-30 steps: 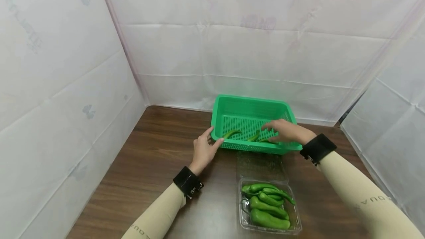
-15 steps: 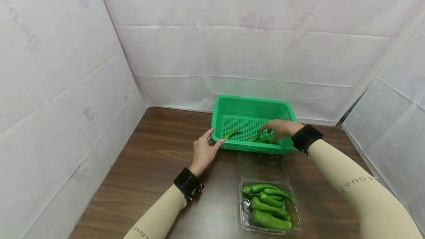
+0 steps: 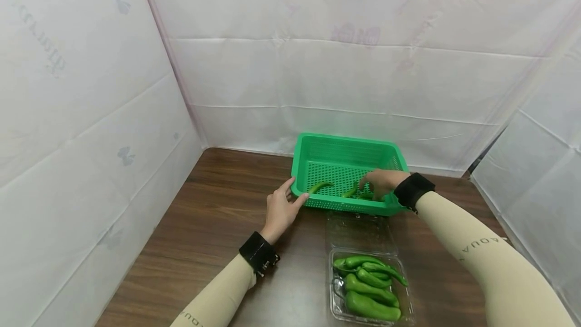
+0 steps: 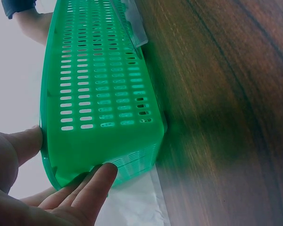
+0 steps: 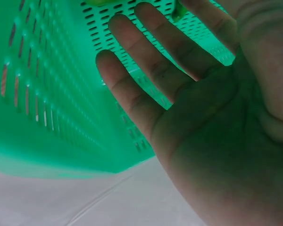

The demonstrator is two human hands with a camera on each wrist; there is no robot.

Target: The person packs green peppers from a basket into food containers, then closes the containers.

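A green plastic basket (image 3: 347,148) with a perforated floor stands at the back of the table. My left hand (image 3: 278,212) holds its front left corner, thumb at the rim (image 4: 43,141), fingers (image 4: 96,188) along the outer side wall. Inside lie a curved green pepper (image 3: 320,186) near that corner, a second pepper (image 3: 349,192), and a third pepper (image 3: 364,196) partly under my right hand (image 3: 385,180). That hand reaches down into the basket's right part, its fingers (image 5: 146,61) spread and loosely bent. A pepper tip (image 5: 178,12) shows past these fingers; the index fingertip is out of frame.
In front of the basket a clear plastic box (image 3: 333,296) holds several green peppers (image 3: 372,307), its lid (image 3: 358,231) folded back toward the basket. White sheeting (image 3: 227,74) surrounds the brown wooden table (image 3: 204,226) at the back and sides.
My right hand has sunk lower into the basket, its forearm shifting left. The left hand stays at the corner. The peppers look unmoved, and the head view has tilted slightly.
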